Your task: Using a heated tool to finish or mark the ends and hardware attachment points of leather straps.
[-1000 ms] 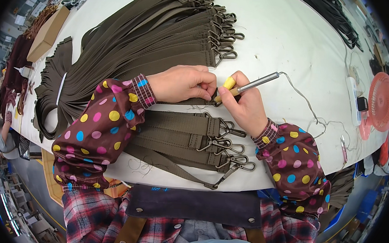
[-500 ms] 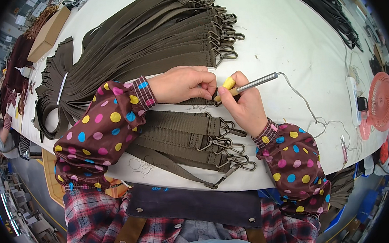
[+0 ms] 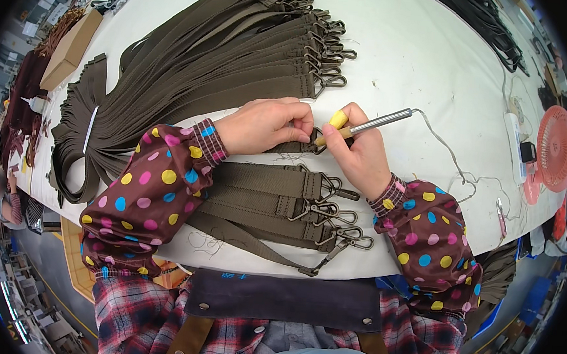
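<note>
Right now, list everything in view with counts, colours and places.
table: one, white, middle
straps: many, dark brown, left and middle
hooks: many, dark metal, at strap ends
pen-shaped tool: one, silver and tan, centre
yellow piece: one, yellow, beside the tool
cord: one, grey, right
fan: one, pink, right
snips: one, pinkish, right
cardboard box: one, tan, left
black bundle: one, black, top right
co-worker: one, blurred, far left
apron: one, dark, bottom
shirt: one, red plaid, bottom
sleeves: two, dotted maroon, both sides
left hand: one, bare, pinching near a strap end
right hand: one, bare, gripping the tool
</note>
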A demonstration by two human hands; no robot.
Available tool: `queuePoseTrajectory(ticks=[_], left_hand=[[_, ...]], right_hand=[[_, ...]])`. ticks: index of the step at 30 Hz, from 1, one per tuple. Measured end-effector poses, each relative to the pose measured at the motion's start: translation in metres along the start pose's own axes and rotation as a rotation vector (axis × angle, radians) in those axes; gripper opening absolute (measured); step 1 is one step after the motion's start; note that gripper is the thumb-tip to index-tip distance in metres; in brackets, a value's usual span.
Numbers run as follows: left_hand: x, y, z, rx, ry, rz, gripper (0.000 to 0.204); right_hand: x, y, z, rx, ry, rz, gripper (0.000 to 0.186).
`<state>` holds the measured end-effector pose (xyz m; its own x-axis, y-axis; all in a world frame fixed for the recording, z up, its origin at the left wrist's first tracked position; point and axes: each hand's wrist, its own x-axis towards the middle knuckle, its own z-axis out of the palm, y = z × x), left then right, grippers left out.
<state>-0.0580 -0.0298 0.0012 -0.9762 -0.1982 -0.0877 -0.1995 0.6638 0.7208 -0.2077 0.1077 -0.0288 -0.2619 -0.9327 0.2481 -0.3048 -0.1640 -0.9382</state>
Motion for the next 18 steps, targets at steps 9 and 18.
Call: queuePoseTrajectory(ticks=[9,18], left_hand=[[-0.0014,-0.0031,0.0011,0.005,0.017,0.016,0.012],[-0.0009,-0.0052,0.0050,-0.014,0.066,-0.028,0.012]], right_hand=[[0.0003,0.0025,0.0024,-0.041,-0.013,-0.013,0.020],[0.0005,-0.0006,0.0017,-0.037,-0.002,-0.015,0.019]])
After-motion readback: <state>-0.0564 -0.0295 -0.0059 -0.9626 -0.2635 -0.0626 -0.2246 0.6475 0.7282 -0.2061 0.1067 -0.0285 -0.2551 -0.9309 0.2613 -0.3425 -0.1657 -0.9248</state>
